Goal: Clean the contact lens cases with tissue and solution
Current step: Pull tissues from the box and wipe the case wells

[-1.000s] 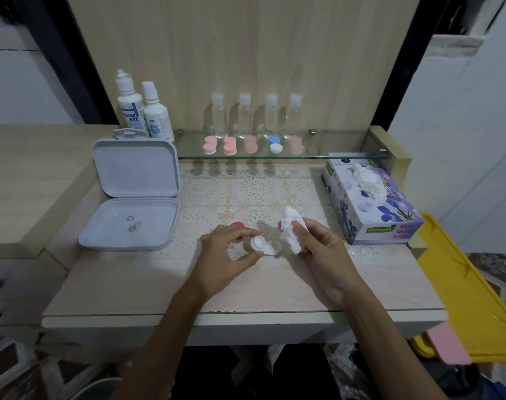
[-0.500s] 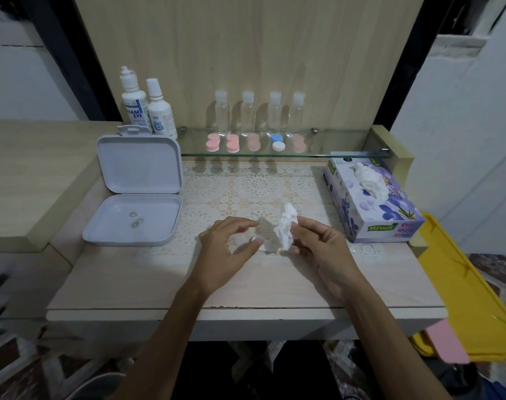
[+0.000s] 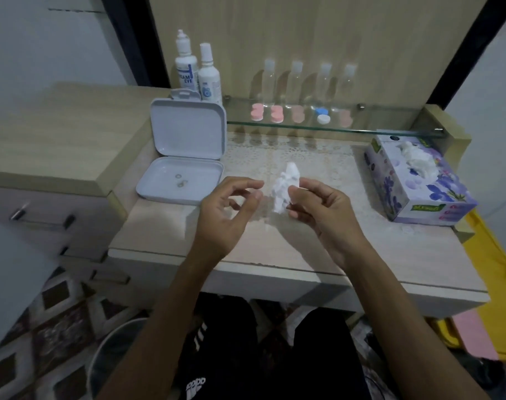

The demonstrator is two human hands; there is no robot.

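Observation:
My right hand [image 3: 318, 206] pinches a crumpled white tissue [image 3: 285, 187] above the table's middle. My left hand [image 3: 225, 212] hovers just left of the tissue with curled, parted fingers. A pale blurred patch shows between those fingers, and I cannot tell whether it is a lens case. Several pink contact lens cases [image 3: 257, 112] and one blue and white case [image 3: 322, 115] sit in a row on the glass shelf [image 3: 390, 131]. Two white solution bottles [image 3: 209, 73] stand at the shelf's left end.
An open white hinged box [image 3: 185, 183] with two small rings inside lies left of my hands. A purple tissue box [image 3: 413, 183] stands at the right. Several clear bottles [image 3: 296, 82] line the back panel. A yellow bin [image 3: 500, 272] sits beside the table's right edge.
The white lens case plainly held in my left hand a second ago is no longer clearly seen. My head has shifted, so the whole scene sits further right. The right hand keeps the tissue.

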